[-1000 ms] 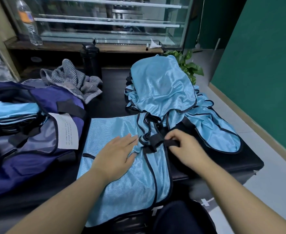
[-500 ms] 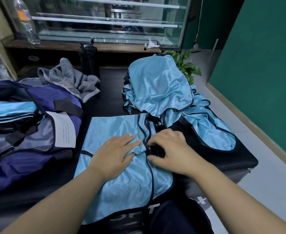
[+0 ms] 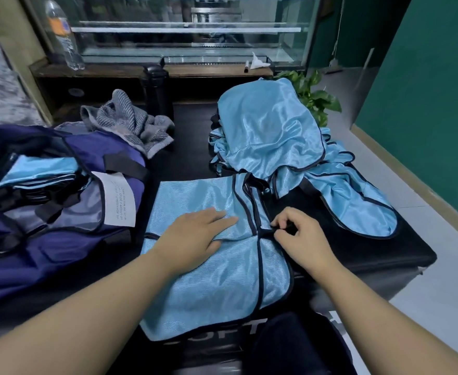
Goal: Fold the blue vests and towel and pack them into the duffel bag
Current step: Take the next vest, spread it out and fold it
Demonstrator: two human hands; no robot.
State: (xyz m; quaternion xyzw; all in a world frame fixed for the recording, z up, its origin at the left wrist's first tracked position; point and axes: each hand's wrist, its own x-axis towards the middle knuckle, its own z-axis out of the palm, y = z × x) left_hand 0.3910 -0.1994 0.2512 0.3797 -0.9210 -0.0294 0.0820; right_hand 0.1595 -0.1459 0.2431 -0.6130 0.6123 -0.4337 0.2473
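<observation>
Left hand (image 3: 195, 234) flat, fingers straight, pressing the vest (image 3: 217, 280) down at frame centre. Right hand (image 3: 301, 236) curled, thumb and fingers pinching the black strap (image 3: 290, 228) at the vest's right edge, just beside the dark trim.

Vest lies spread on the black table (image 3: 384, 255), lower hem hanging over the near edge. Step looks like tucking the strap in before the fold.

Pile (image 3: 274, 131) of unfolded vests upper right; its lower layers touch the top of the flat vest. Towel (image 3: 130, 125) crumpled at upper centre-left, not folded yet. Bag (image 3: 60, 239) open at left, folded vests (image 3: 38, 169) already inside.

Risks:
- fabric looks slick; if the left hand lifts early, the vest may slide off the near edge
- pulling the strap sideways could skew the layers, giving a crooked fold
- pile overlaps the vest top, so folding upward may drag pile pieces along
- strap left loose could snag going into the bag
</observation>
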